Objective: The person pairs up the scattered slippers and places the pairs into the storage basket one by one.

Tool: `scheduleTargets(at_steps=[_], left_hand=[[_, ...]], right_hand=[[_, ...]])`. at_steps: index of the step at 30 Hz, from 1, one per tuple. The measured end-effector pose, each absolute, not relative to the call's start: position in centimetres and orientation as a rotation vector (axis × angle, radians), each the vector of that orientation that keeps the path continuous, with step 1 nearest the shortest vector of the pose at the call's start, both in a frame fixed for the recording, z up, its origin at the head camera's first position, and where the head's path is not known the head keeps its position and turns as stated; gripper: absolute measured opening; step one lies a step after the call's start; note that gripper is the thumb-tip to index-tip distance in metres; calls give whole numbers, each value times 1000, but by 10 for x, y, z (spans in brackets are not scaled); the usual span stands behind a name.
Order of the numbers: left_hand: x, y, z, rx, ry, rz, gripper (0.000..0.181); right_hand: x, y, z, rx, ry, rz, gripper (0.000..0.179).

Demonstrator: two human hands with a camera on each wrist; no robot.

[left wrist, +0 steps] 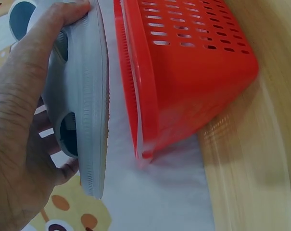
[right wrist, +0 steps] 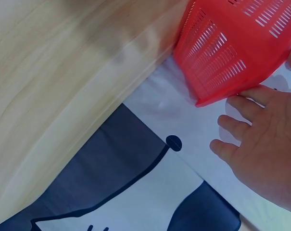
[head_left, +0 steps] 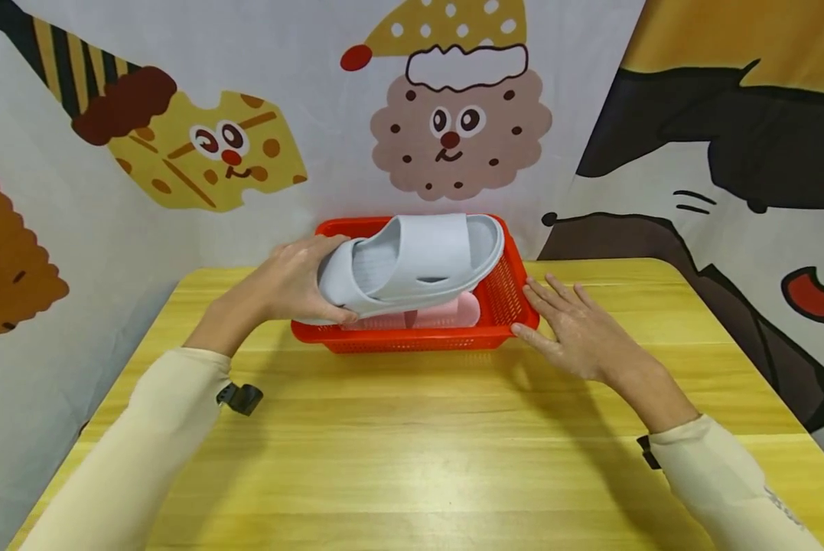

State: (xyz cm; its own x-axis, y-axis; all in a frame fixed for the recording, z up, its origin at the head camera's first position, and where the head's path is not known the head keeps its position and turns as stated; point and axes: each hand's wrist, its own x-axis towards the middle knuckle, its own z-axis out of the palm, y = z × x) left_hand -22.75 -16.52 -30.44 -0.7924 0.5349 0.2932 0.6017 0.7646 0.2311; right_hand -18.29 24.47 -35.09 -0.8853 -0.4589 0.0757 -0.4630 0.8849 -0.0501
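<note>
A pale grey slipper [head_left: 432, 252] is gripped at its left end by my left hand [head_left: 294, 279], thumb on the near side and fingers behind. The slipper hangs level over a red perforated basket [head_left: 412, 342]. Inside the basket lies something pink [head_left: 446, 312], probably footwear, partly covered by the slipper. In the left wrist view, the slipper [left wrist: 90, 106] is beside the basket's wall, with a gap between them. My right hand [head_left: 573, 329], fingers spread and fairly straight, touches the basket's right end. The right wrist view shows those fingers at the basket's rim [right wrist: 222, 98].
The basket stands at the back of a yellow wood-grain table [head_left: 412, 444]. Directly behind it hangs a white cloth [head_left: 336, 115] printed with cartoon food faces. A dark wrist camera [head_left: 241, 399] is strapped at the left cuff.
</note>
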Motion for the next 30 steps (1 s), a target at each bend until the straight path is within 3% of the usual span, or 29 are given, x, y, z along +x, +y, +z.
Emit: scheduleTargets(at_steps=[7, 14, 30], left_hand=[[-248, -152, -310, -844, -2786, -518, 109], [-267, -144, -319, -822, -2772, -610, 96], [-303, -124, -329, -737, -2887, -606, 97]], right_hand=[[-183, 248, -351, 706, -3002, 104, 77], [-183, 250, -352, 708, -2993, 116, 75], [-183, 247, -354, 715, -3002, 135, 78]])
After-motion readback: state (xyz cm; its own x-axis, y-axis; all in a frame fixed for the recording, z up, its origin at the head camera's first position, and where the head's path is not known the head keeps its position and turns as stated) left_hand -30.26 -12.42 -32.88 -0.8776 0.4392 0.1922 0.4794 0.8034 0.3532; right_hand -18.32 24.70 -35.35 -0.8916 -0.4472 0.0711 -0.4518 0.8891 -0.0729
